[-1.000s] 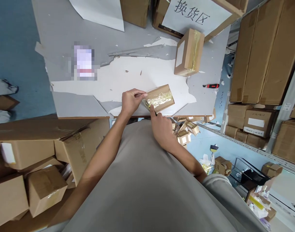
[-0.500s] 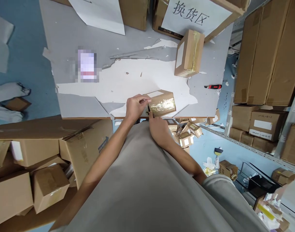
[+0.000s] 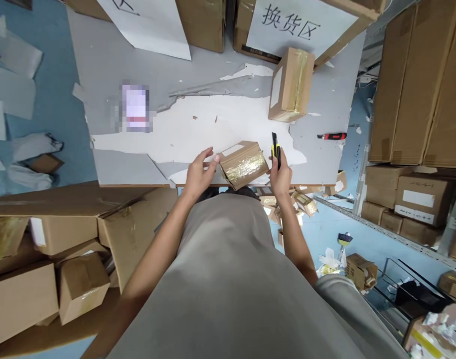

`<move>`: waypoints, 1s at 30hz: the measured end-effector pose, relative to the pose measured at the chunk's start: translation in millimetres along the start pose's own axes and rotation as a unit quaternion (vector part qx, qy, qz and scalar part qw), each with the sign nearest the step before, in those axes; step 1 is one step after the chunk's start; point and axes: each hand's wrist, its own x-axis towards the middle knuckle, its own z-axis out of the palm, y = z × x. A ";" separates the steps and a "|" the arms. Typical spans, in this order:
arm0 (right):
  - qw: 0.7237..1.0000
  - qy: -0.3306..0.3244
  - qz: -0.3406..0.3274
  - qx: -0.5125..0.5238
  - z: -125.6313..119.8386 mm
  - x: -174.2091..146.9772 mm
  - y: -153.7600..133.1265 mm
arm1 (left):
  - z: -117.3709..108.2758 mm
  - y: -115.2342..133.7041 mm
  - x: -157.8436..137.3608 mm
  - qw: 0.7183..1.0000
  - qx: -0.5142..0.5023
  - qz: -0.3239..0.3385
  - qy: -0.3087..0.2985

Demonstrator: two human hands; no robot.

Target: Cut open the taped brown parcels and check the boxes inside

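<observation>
Head view. Small box (image 3: 243, 164) lies at the near edge of the table (image 3: 198, 124), tilted, its upper face covered in glossy yellowish tape; a white label strip shows along its far side, print too small to read. Left hand (image 3: 199, 173) sits just beside the box's left end, fingers spread and loosely curled, fingertips at or touching the box corner; it is not clamped on it. Right hand (image 3: 280, 175) is to the right of the box, apart from it, closed around a knife (image 3: 275, 148) with a yellow and black handle, the blade end pointing away from the person. The two hands are apart, the box between them.

Further back on the table stands a second box (image 3: 291, 85), upright on its end, taped on one face, with a blank white label on the left face. A red cutter (image 3: 331, 135) lies near the table's right edge, well apart from the hands. A blurred patch (image 3: 135, 107) lies left of centre; nothing legible.

At the far edge a white sign (image 3: 295, 25) reads "换货区" in black handwriting. A second white sheet (image 3: 149, 22) at upper left carries partial strokes, not readable. Cartons (image 3: 410, 85) stacked on the right; one lower carton (image 3: 418, 199) bears a white label, print illegible
</observation>
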 end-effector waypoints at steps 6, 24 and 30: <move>0.977 -0.012 0.096 0.191 34.5 -7.7 4.2 | 6.7 14.6 8.7 1.000 0.010 0.014 -0.007; 0.986 -0.070 -0.036 0.146 20.1 -17.2 12.0 | 45.5 11.7 8.5 0.975 0.105 0.164 0.105; 0.992 -0.098 -0.069 0.036 8.4 -32.4 6.0 | 46.9 4.8 5.9 0.970 0.108 0.192 0.105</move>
